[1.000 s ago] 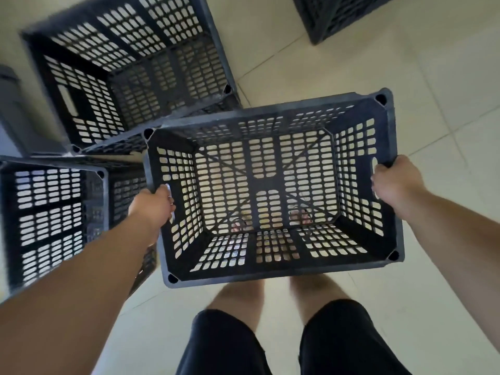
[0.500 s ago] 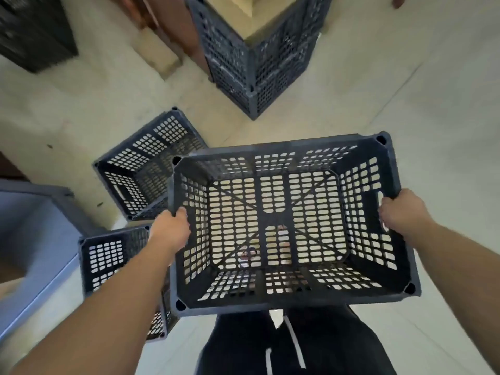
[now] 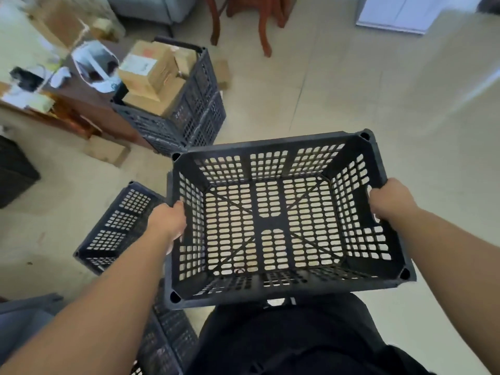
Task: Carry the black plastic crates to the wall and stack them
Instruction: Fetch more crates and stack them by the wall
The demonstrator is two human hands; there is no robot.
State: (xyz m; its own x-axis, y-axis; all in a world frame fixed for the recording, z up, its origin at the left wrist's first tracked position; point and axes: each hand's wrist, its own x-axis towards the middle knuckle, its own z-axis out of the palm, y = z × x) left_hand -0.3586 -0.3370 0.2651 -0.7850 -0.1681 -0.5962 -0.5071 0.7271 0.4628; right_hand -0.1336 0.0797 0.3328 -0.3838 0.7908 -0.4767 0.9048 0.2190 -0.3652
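Note:
I hold an empty black plastic crate (image 3: pixel 273 215) level in front of my waist, above the tiled floor. My left hand (image 3: pixel 169 221) grips the handle slot in its left wall. My right hand (image 3: pixel 391 200) grips the slot in its right wall. Another empty black crate (image 3: pixel 116 228) stands on the floor just left of my left hand. A further black crate (image 3: pixel 167 339) lies low by my left leg, partly hidden by my arm.
Ahead on the left, stacked black crates (image 3: pixel 189 115) hold cardboard boxes (image 3: pixel 150 69). A brown desk (image 3: pixel 89 109) with clutter stands beside them. Wooden chair legs (image 3: pixel 263 25) rise at the top middle. A dark box (image 3: pixel 15 171) sits at the left edge. Open tiled floor (image 3: pixel 365 90) lies ahead right.
My view has tilted up from the floor into the room. The held crate stays in both hands while the floor crates have slid down and left in the view.

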